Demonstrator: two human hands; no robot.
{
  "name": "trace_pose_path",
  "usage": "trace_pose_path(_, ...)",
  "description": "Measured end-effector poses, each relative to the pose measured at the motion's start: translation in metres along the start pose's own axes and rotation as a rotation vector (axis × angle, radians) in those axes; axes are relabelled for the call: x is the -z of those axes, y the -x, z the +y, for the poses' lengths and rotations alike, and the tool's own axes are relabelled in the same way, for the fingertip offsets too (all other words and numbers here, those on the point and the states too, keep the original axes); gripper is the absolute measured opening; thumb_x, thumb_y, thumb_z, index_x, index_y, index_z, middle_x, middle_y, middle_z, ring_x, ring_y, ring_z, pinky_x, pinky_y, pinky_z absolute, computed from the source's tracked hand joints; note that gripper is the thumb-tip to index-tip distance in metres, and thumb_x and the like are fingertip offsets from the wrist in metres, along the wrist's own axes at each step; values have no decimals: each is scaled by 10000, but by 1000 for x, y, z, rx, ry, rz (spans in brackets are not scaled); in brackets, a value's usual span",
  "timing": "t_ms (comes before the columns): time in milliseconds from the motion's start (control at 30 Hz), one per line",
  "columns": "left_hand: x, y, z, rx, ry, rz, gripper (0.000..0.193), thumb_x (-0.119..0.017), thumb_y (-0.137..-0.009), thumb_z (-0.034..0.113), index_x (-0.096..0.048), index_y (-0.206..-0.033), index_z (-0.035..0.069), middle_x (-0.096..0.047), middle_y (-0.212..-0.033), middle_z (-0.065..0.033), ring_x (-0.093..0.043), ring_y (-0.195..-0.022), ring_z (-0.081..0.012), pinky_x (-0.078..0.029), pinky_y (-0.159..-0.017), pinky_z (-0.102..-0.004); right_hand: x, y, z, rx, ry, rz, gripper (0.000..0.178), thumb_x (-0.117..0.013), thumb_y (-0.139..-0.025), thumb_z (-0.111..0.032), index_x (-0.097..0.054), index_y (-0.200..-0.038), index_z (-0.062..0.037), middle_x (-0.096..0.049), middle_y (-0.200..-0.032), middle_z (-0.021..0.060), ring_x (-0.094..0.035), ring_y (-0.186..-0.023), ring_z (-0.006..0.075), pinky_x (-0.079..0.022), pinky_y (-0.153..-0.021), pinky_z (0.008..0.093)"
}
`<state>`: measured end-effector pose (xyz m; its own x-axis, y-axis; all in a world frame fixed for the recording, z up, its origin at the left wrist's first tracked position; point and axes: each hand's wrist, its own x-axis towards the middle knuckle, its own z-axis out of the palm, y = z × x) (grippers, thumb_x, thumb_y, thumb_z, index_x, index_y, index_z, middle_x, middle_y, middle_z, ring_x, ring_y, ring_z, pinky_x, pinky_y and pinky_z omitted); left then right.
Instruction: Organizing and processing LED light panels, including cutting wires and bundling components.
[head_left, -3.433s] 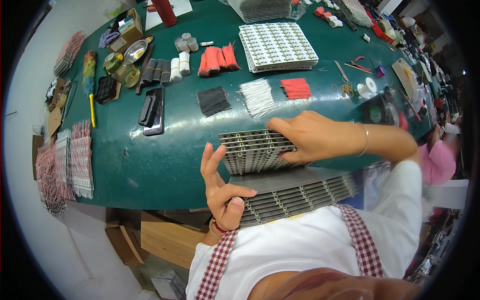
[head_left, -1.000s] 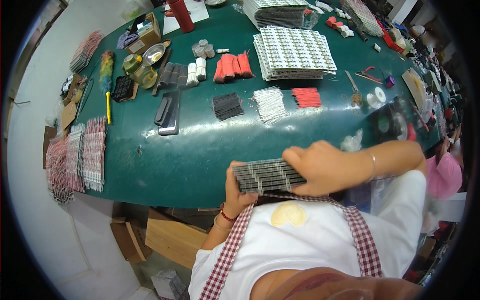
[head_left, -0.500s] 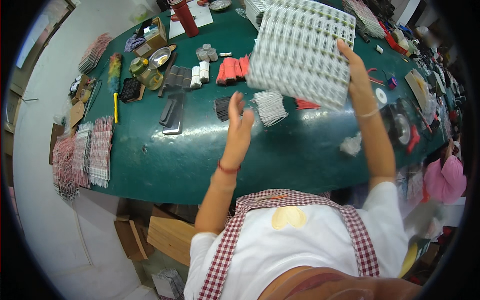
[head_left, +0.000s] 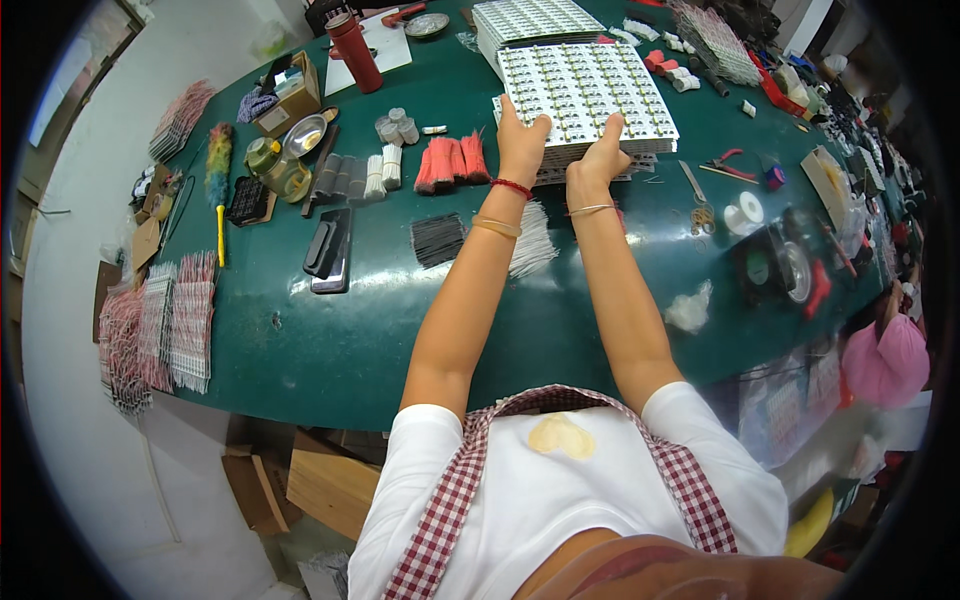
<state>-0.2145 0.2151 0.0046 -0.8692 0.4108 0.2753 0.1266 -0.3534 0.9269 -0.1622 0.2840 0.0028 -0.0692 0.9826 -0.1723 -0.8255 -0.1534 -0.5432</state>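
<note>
A white circuit board panel (head_left: 590,85), printed in rows of small repeated units, lies on top of a stack of like panels at the far middle of the table. My left hand (head_left: 522,140) grips the near left part of its edge, thumb on top. Closer to the right corner, my right hand (head_left: 598,158) pinches the same edge, its thumb also on the upper face. Both hands' fingertips are partly hidden under the panel. Below my wrists lie a bundle of black wires (head_left: 438,240) and a bundle of white wires (head_left: 532,240), the latter partly covered by my forearm.
Behind is another panel stack (head_left: 535,20). Left of my arms are red wire bundles (head_left: 450,162), a phone (head_left: 330,262), a jar (head_left: 285,175) and a red flask (head_left: 355,55). To the right lie red-handled pliers (head_left: 730,165), a white spool (head_left: 743,214) and a plastic wad (head_left: 690,307).
The panel, earlier raised and tilted in my right hand, now lies flat on the stack. My left hand, open and free before, has reached forward and taken its near edge.
</note>
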Motion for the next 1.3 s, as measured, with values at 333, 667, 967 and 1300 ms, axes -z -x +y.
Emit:
trace_pose_path(333, 9, -13, 8, 41, 35, -144, 357, -568, -785, -28, -510, -1137, -21, -624, -1024, -85, -596, -889, -151, -472, -804, -282, -8, 6, 8, 4, 96, 78, 557, -667, -842, -221, -355, -1191, 81, -514, -1192, 174, -575, -985, 210, -522, -821, 343)
trace_pose_path(667, 15, -30, -5, 263, 31, -141, 427, -553, -696, -53, -471, -1116, -57, -617, -1029, -161, -615, -909, -238, -487, -795, -341, 7, -9, -75, -771, 515, -388, 586, -550, -917, -385, -343, -1363, -65, -433, -1345, 178, -407, -1244, 358, -317, -1029, 565)
trace_pose_path(967, 28, -49, 2, 297, 309, -364, 474, -490, -938, 390, -532, -1187, -11, -607, -1132, -126, -582, -1002, -188, -427, -915, -325, -3, -115, -192, -212, 1192, -691, 488, -452, -953, -429, -598, -1114, 8, -672, -1020, 134, -640, -986, 182, -512, -855, 332)
trace_pose_path(1300, 74, -99, -49, 637, 214, -320, 677, -255, -933, 539, -378, -1396, 61, -440, -1401, -106, -451, -1241, -308, -346, -1052, -411, -8, -175, -22, -611, 625, -1084, 396, -431, -963, -403, -627, -1041, -68, -662, -1052, 61, -634, -880, 141, -505, -794, 298)
